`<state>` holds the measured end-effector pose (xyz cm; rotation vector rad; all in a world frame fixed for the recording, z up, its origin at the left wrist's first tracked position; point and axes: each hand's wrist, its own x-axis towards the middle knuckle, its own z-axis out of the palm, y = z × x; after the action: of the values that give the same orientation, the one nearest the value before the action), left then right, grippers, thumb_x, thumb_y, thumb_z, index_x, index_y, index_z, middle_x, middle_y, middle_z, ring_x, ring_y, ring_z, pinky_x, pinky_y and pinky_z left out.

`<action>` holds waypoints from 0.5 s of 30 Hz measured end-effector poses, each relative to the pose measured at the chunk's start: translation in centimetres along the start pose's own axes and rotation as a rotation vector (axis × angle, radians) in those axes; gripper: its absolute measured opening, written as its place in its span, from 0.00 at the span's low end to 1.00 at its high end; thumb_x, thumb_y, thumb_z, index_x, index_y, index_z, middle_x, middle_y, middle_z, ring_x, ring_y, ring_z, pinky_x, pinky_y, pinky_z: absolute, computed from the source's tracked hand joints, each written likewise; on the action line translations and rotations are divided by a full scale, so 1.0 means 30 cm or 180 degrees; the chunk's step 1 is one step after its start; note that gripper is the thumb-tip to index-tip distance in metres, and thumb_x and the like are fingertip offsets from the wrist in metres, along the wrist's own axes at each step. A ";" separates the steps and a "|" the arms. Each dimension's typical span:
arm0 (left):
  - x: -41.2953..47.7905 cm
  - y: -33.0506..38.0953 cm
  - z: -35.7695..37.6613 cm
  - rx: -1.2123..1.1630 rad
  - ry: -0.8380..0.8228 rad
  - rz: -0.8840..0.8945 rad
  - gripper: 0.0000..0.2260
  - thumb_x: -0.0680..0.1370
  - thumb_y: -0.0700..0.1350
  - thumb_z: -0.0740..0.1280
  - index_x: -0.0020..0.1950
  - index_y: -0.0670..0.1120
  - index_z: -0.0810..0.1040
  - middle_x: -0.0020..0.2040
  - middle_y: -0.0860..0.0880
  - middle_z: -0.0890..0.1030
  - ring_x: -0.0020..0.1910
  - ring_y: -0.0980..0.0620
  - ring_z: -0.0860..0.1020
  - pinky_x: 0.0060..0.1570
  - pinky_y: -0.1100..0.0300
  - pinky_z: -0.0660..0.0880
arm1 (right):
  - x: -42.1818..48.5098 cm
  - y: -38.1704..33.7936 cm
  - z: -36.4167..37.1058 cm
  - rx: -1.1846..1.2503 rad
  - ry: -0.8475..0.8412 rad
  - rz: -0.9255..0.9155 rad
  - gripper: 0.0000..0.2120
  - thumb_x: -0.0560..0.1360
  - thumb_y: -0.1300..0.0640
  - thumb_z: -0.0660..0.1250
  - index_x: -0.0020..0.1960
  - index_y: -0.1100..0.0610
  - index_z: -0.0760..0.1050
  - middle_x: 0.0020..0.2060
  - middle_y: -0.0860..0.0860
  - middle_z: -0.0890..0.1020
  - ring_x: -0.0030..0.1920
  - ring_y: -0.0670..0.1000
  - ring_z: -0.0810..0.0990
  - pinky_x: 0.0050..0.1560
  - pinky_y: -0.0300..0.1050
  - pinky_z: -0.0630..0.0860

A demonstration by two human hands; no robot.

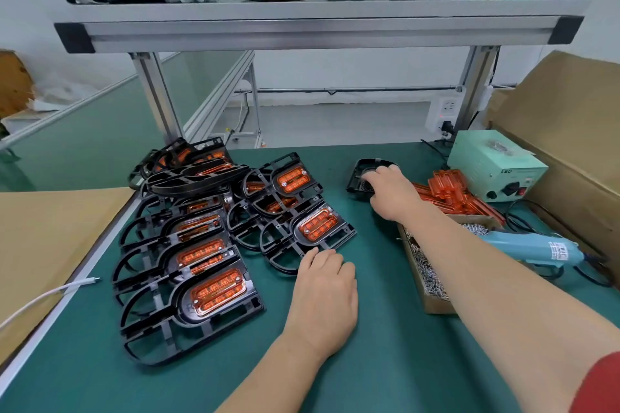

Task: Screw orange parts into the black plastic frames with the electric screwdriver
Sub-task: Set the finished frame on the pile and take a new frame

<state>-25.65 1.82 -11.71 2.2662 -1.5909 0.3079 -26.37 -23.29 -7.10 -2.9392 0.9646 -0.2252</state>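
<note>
Orange parts (218,290) already seated in many black frames (188,308) heaped at left; left hand (323,292) relaxed, flat on green mat (379,329) beside nearest stack; right hand (392,193) grasping empty frame (357,174) far centre; loose orange pieces (449,184), screw box (432,278), idle electric screwdriver (526,246) at right. Seemingly well underway, more remaining.

Bench: a green mat (385,329) is covering the top
Left half: black frames (188,312) fitted with orange parts are lying overlapped in two rows, some piled at the back
Right half: a lone black frame (360,174), loose orange parts (449,191), a cardboard box of screws (437,305) and a blue electric screwdriver (530,246) are lying close together
Back right: a pale green power unit (493,164) is sitting beside a large carton (570,127)
Left edge: a cardboard sheet (50,245) is lying flat alongside
</note>
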 end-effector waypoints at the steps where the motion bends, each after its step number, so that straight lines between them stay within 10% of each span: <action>1: -0.001 0.000 -0.001 -0.0018 0.0035 0.0006 0.09 0.78 0.46 0.59 0.47 0.48 0.78 0.46 0.51 0.77 0.53 0.48 0.74 0.70 0.52 0.63 | -0.011 0.005 -0.008 0.0059 0.0119 -0.0005 0.25 0.77 0.65 0.62 0.73 0.55 0.70 0.65 0.56 0.74 0.66 0.58 0.66 0.63 0.54 0.73; 15: -0.012 -0.001 -0.015 -0.0155 0.0488 0.0080 0.23 0.74 0.48 0.71 0.67 0.40 0.75 0.61 0.44 0.76 0.63 0.42 0.74 0.67 0.47 0.70 | -0.201 0.028 -0.204 0.0854 0.1799 0.0438 0.14 0.80 0.68 0.58 0.61 0.65 0.77 0.54 0.62 0.77 0.56 0.61 0.69 0.57 0.51 0.67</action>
<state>-25.75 2.34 -11.43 2.1329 -1.5329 0.4338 -32.59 -20.36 -1.86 -2.5855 1.0735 -1.1234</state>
